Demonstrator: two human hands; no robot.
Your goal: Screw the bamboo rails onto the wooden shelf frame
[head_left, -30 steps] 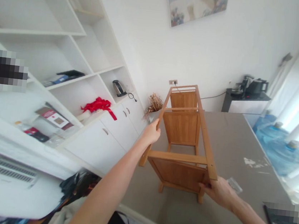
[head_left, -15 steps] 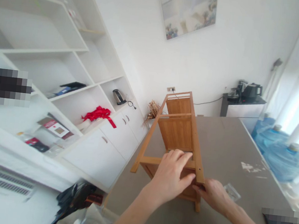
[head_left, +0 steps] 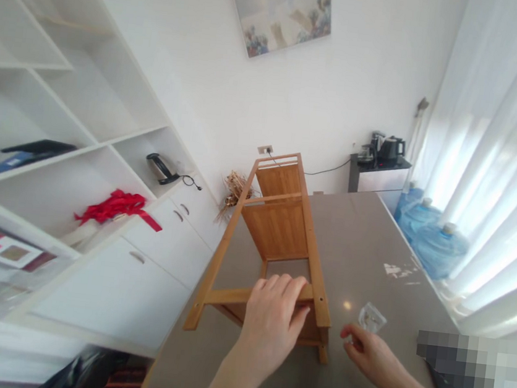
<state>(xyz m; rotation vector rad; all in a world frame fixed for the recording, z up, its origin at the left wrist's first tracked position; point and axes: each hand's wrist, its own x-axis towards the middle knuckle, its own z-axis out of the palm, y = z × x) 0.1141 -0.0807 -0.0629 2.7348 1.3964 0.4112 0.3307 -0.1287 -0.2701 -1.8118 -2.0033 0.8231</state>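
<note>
A long, open frame of honey-brown wood with flat panels between its rails [head_left: 282, 231] stands on the grey, smooth-topped table [head_left: 347, 235] in the lower middle of the frame, its slim rails uppermost and running toward the viewer. The left hand [head_left: 273, 314] is at its near end, fingers folded over the straight wooden crossbar [head_left: 231, 295], thumb apart on the near side; the hold looks loose, and the fingertips are hidden. Gripping there, close to the corner with the long right-hand rail [head_left: 315, 250], probably keeps the light-looking piece from sliding or tipping. The right hand [head_left: 368, 353] is right of that corner, clear of the wood, fingers curled inward; whether they pinch something small, I cannot tell. Just above it lies a small, clear plastic bag [head_left: 372, 319] with little bits inside, presumably set there to keep them together within reach. At the right of the frame, big, blue, translucent water bottles [head_left: 439, 246] stand beyond the table edge, perhaps to leave the top free for work. In the upper right, the black coffee maker [head_left: 370, 150] sits on a dark-topped cabinet [head_left: 379, 180], likely so its cord can reach the wall socket [head_left: 265, 149].
</note>
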